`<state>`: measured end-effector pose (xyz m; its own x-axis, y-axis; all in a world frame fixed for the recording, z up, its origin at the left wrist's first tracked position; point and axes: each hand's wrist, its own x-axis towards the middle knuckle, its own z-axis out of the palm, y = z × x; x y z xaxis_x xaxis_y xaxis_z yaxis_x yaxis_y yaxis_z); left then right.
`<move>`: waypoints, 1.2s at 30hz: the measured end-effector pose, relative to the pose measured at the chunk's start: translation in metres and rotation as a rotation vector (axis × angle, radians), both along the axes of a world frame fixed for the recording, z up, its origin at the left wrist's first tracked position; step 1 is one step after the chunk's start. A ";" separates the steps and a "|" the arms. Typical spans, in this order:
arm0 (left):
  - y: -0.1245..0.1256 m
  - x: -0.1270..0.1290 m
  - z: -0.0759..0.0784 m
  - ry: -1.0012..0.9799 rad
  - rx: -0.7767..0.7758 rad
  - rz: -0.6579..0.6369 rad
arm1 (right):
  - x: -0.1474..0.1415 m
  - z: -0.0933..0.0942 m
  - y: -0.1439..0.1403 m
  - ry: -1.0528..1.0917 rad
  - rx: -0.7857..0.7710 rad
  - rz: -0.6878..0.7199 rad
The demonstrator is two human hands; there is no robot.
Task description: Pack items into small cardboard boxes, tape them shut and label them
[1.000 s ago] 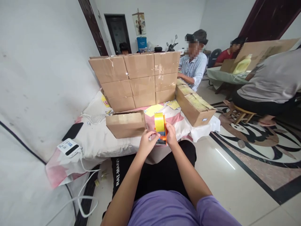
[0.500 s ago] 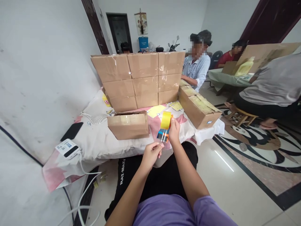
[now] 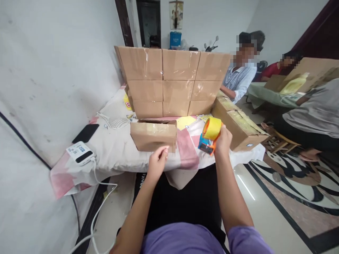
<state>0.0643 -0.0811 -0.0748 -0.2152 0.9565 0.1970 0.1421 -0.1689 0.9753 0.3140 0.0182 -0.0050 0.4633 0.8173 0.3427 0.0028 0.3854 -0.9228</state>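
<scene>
Cloth-covered counter (image 3: 116, 155) w/ stacked boxes (image 3: 169, 81). Right hand (image 3: 224, 141) closed round tape dispenser (image 3: 209, 135), roll up-right, blade down-left. Left hand (image 3: 157, 162) loosely curled, empty, by small box (image 3: 153, 135).

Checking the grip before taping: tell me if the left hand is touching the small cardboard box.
Cannot tell. In the head view the left hand has fingertips overlapping the small cardboard box lower edge; no clear contact or gap shows.

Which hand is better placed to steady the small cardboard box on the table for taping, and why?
Left, probably. The left hand hovers empty just in front of the small cardboard box, while the right hand is off to the side and already grips the tape dispenser.
</scene>
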 end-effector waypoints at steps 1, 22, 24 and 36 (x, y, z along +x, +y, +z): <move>0.005 -0.004 0.006 -0.029 0.020 0.001 | -0.004 -0.006 0.014 -0.070 -0.054 0.003; -0.008 -0.019 0.076 0.507 0.131 0.255 | -0.072 0.059 -0.095 -0.471 0.203 0.338; 0.024 -0.036 0.085 0.730 0.226 0.423 | -0.064 0.071 -0.086 -0.435 0.206 0.340; 0.081 -0.063 0.050 1.028 0.215 0.188 | -0.140 0.038 0.044 -1.039 -0.240 0.354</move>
<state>0.0017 0.0003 -0.0246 0.0101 0.8490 0.5284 0.9215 -0.2131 0.3247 0.1739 0.0626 0.0333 -0.2271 0.9430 0.2433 0.7395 0.3295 -0.5870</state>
